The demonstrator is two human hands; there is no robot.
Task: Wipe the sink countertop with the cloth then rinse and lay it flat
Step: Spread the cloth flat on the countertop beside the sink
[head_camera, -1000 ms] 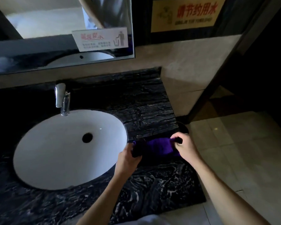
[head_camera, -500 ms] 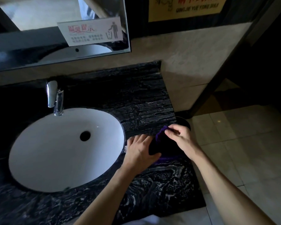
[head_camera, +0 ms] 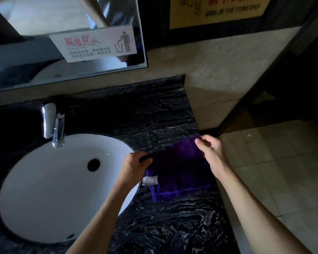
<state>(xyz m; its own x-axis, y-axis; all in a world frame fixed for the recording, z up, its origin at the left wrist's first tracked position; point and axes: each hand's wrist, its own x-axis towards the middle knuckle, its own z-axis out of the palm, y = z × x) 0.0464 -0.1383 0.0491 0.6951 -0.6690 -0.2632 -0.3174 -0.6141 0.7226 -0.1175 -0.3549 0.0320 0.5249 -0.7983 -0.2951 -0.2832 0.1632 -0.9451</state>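
**Purple cloth held by two corners over black marble counter**

Dim light fills a washroom where a black marble countertop [head_camera: 154,116] with pale veining runs along a beige wall. Set into it on the left is a white oval sink [head_camera: 44,189] with a dark drain hole [head_camera: 93,165], and a chrome faucet [head_camera: 52,123] stands at its far rim. Above hangs a mirror [head_camera: 44,24] bearing a white notice sticker [head_camera: 94,43] with a figure and bin pictogram; to the right of it, a yellow sign [head_camera: 218,10] is mounted on the dark upper wall. Beige floor tiles [head_camera: 273,171] lie beyond the counter's right end.

At that right end of the counter, just beside the sink, is the purple cloth [head_camera: 180,173]. It looks folded double, with its lower edge lying on the marble and a small white tag [head_camera: 151,180] showing at its left side. The left hand [head_camera: 134,167] has its fingers curled around the cloth's upper left corner, over the sink's right rim. The right hand [head_camera: 209,153] pinches the upper right corner between thumb and fingertips, near the counter's edge. Whether the upper part of the cloth is lifted clear of the surface or pressed against it is hard to judge in this light.
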